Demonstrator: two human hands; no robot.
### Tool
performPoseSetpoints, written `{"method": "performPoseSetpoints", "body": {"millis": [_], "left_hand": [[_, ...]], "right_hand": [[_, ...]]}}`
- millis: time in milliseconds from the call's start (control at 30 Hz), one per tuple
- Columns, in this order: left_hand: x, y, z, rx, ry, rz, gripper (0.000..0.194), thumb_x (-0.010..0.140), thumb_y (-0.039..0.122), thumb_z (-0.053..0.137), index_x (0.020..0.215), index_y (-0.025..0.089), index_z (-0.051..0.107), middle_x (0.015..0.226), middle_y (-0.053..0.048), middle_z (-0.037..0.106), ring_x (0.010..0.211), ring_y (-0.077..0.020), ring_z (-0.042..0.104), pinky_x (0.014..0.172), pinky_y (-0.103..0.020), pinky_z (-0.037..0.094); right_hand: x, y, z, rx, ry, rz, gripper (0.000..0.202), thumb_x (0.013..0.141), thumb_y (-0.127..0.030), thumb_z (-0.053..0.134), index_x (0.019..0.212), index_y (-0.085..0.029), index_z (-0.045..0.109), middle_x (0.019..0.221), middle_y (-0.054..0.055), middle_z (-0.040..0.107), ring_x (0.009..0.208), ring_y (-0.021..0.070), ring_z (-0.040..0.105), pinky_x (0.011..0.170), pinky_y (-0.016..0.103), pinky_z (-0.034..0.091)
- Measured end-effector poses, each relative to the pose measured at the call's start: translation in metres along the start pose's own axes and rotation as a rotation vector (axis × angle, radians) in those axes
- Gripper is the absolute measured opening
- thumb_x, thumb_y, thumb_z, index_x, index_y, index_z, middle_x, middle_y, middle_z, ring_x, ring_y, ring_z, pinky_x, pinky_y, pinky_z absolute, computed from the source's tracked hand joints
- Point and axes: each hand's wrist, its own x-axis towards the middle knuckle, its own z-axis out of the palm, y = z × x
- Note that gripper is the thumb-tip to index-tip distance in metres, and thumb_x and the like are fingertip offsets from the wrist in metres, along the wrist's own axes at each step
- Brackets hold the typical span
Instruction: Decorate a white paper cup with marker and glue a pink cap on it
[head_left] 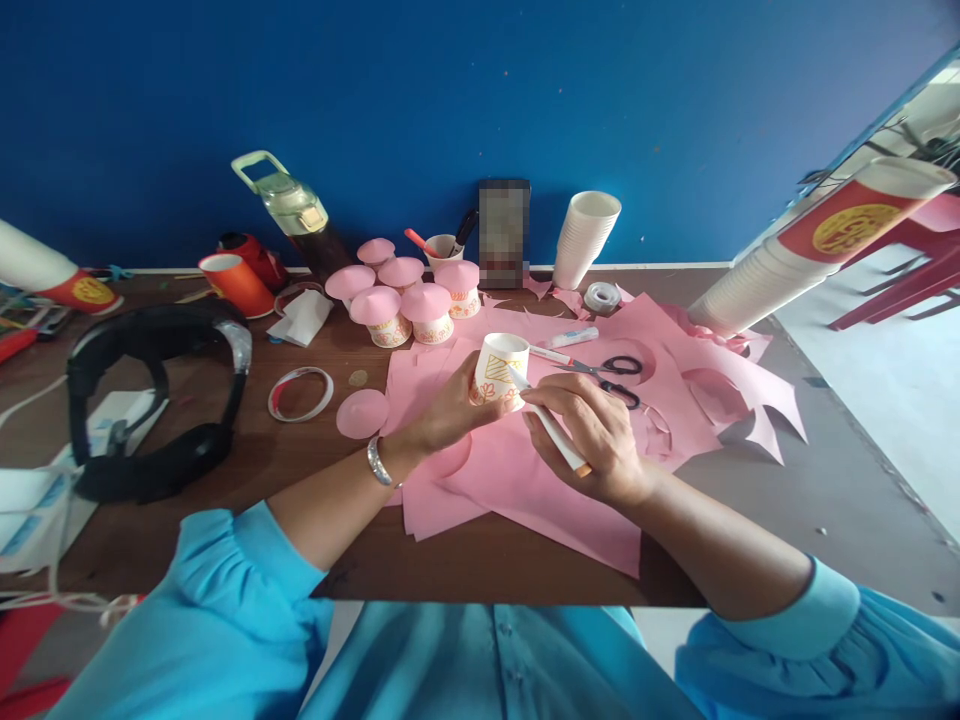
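Observation:
In my left hand (450,408) is a small white paper cup (501,372), its side facing me. Yellow hatching and orange leaf-like drawings mark the cup. My right hand (592,430) grips a white marker pen (556,432) with an orange end, its tip at the cup's drawn side. Beneath both hands lie overlapping sheets of pink paper (525,500). Just right of the cup, scissors (592,368) with black handles rest on the paper. Left of my left wrist is a pink paper disc (362,413).
Several decorated cups with pink cone tops (427,303) stand behind my left hand. At the back are a bottle (292,210), a phone (504,235) and stacked cups (587,238). Tape rolls (301,372) and a black headband-like device (161,475) lie left. A taller cup stack (810,250) leans right.

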Motion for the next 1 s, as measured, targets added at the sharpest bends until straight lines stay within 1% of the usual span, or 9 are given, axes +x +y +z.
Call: {"method": "performPoseSetpoints", "body": {"millis": [167, 400, 600, 800, 1000], "left_hand": [[-0.001, -0.002, -0.001, 0.004, -0.001, 0.009, 0.056, 0.084, 0.056, 0.085, 0.124, 0.024, 0.062, 0.119, -0.010, 0.069, 0.112, -0.0297, 0.063, 0.090, -0.040, 0.056], [-0.001, -0.008, -0.005, -0.011, 0.006, -0.024, 0.059, 0.085, 0.053, 0.086, 0.127, 0.022, 0.059, 0.120, -0.010, 0.067, 0.111, -0.0282, 0.063, 0.090, -0.039, 0.055], [0.001, -0.010, -0.007, -0.057, -0.002, 0.013, 0.043, 0.087, 0.044, 0.086, 0.114, 0.021, 0.062, 0.112, -0.008, 0.068, 0.107, -0.0258, 0.064, 0.090, -0.037, 0.055], [0.002, -0.005, -0.007, -0.093, -0.036, -0.008, 0.037, 0.088, 0.047, 0.083, 0.107, 0.020, 0.066, 0.110, -0.009, 0.068, 0.104, -0.0261, 0.064, 0.091, -0.039, 0.056], [0.001, -0.004, -0.008, -0.076, -0.056, -0.018, 0.034, 0.092, 0.047, 0.080, 0.108, 0.020, 0.067, 0.110, -0.009, 0.070, 0.107, -0.0268, 0.065, 0.094, -0.041, 0.055]], "right_hand": [[-0.001, 0.000, 0.001, -0.009, -0.012, -0.002, 0.024, 0.097, -0.005, 0.063, 0.117, -0.018, 0.060, 0.095, 0.008, 0.075, 0.083, 0.0197, 0.074, 0.071, 0.031, 0.064], [-0.002, 0.000, 0.001, -0.001, -0.031, -0.001, 0.024, 0.098, -0.007, 0.062, 0.118, -0.019, 0.060, 0.094, 0.006, 0.075, 0.081, 0.0192, 0.074, 0.070, 0.031, 0.063], [-0.004, 0.001, 0.001, 0.007, -0.047, 0.000, 0.025, 0.098, -0.008, 0.060, 0.121, -0.019, 0.059, 0.094, 0.007, 0.073, 0.081, 0.0198, 0.073, 0.068, 0.033, 0.062], [-0.004, 0.000, 0.002, 0.015, -0.045, 0.003, 0.022, 0.097, -0.007, 0.062, 0.117, -0.018, 0.060, 0.091, 0.007, 0.072, 0.078, 0.0198, 0.072, 0.066, 0.032, 0.061], [-0.004, 0.000, 0.002, 0.014, -0.042, 0.000, 0.022, 0.097, -0.006, 0.062, 0.115, -0.018, 0.060, 0.090, 0.006, 0.072, 0.077, 0.0195, 0.071, 0.066, 0.032, 0.060]]}}
